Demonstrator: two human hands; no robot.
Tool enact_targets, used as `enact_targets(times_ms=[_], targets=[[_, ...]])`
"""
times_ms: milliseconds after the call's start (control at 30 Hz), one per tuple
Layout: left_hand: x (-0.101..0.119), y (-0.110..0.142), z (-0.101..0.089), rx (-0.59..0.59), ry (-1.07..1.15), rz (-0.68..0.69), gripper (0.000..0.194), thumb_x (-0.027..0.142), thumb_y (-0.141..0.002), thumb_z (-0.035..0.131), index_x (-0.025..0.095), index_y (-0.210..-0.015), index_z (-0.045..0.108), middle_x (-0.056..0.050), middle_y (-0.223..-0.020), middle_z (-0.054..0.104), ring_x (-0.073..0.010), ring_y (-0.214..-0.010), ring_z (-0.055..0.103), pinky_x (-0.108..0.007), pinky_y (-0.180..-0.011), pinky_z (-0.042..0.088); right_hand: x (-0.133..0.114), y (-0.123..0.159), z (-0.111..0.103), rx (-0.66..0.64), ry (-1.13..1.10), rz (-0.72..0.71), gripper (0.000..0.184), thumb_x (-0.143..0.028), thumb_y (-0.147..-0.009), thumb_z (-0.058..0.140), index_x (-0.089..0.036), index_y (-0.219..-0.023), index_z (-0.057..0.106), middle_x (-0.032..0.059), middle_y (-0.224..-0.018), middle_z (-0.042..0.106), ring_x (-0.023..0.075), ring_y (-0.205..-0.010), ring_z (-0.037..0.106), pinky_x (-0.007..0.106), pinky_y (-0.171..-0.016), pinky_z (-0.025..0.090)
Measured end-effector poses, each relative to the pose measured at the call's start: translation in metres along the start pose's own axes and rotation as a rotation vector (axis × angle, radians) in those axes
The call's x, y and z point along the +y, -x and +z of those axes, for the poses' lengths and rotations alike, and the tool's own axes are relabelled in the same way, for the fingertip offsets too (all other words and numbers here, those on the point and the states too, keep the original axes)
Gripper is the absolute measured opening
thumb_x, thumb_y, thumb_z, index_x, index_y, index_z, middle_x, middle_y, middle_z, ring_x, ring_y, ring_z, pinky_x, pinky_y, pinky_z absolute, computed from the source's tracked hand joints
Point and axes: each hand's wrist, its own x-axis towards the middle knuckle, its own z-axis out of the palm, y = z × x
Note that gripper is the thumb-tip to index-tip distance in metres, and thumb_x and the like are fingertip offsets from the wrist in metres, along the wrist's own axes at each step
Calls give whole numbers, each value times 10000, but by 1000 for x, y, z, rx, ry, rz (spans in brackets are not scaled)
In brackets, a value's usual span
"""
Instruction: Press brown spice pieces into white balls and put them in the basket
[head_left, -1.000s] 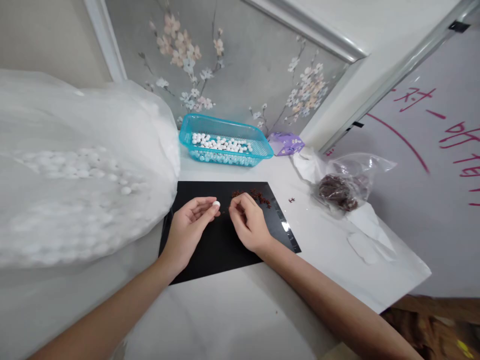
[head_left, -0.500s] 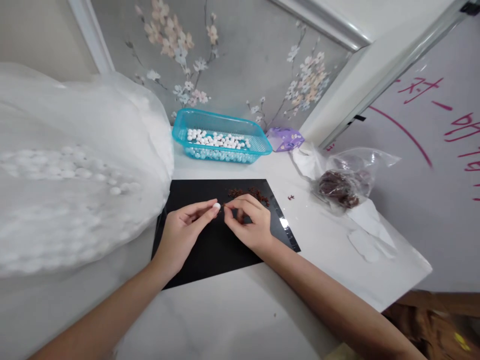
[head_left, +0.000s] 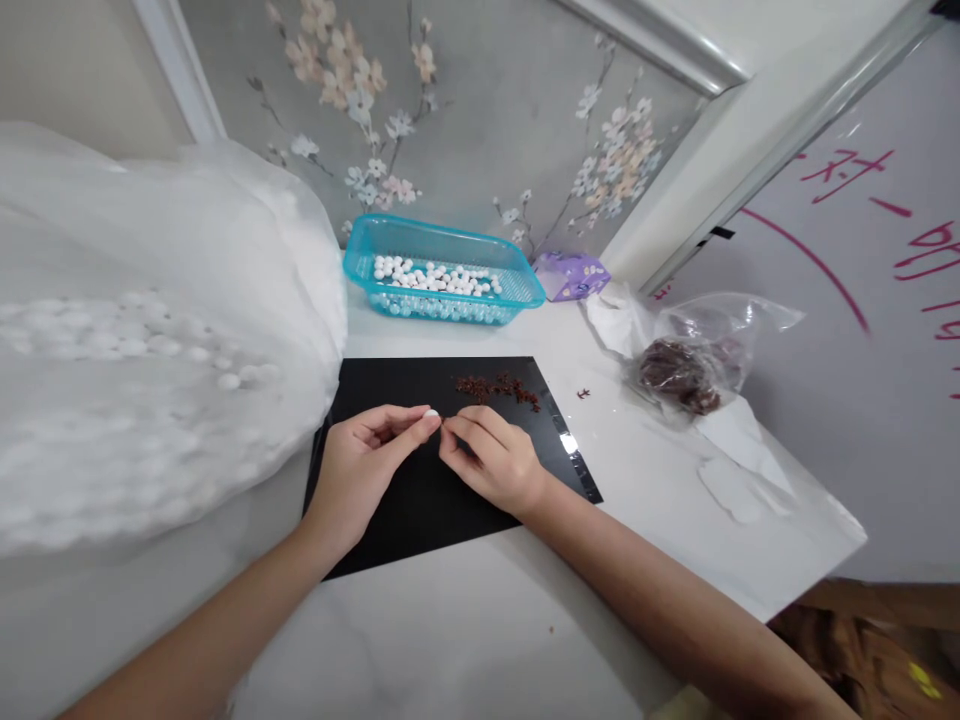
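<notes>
A small white ball [head_left: 430, 413] is pinched between the thumb and fingertips of my left hand [head_left: 363, 468]. Close against it, my right hand [head_left: 495, 458] has its thumb and forefinger pressed together on a tiny dark brown piece [head_left: 442, 421], mostly hidden by the fingers. Both hands are over a black mat [head_left: 405, 530]. A scatter of small reddish-brown pieces [head_left: 499, 387] lies on the mat just beyond my right hand.
At the back stands a blue plastic basket [head_left: 529, 290] with many white balls. A large translucent bag [head_left: 172, 230] of white balls fills the left. To the right are a purple packet [head_left: 571, 276], a clear bag [head_left: 679, 375] of brown pieces, white paper [head_left: 739, 440] and a whiteboard [head_left: 810, 430].
My right hand has shifted slightly left and turned, bringing its fingertips up to the white ball. My left hand has barely moved. More of the brown pieces on the mat shows.
</notes>
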Motion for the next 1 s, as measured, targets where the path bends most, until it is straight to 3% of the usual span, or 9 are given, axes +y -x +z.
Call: enact_targets(times_ms=[167,300,633,1000], targets=[[-1,0,0,2,-10,-2,238,370,-615,783,216,-791,738,-37,-881,739,-195,-877,658,-296,-822,505,3,0,-2,-72,17,-22,144,-115,-843,492,-222,-879,580,36,-756,636,129,-632,624,237,-478,499],[0,0,0,10,1,-9,245,369,-610,787,232,-809,741,-30,-919,738,-194,-905,654,-300,-852,501,2,-4,-3,-42,67,-78,137,-98,-827,498,-202,-901,546,38,-747,635,123,-618,614,230,-465,493],[-1,0,-1,-27,21,-11,246,351,-607,794,233,-816,746,-34,-927,740,-209,-933,654,-322,-883,500,-4,-10,-9,-103,-113,143,111,-127,-870,433,-205,-937,476,55,-851,593,124,-721,616,212,-486,492],[2,0,-2,-71,60,-58,234,344,-599,803,235,-800,752,-26,-875,745,-193,-902,662,-301,-865,513,-4,-9,-6,-127,-134,174,107,-114,-890,402,-210,-936,410,43,-855,528,144,-773,568,273,-638,528]])
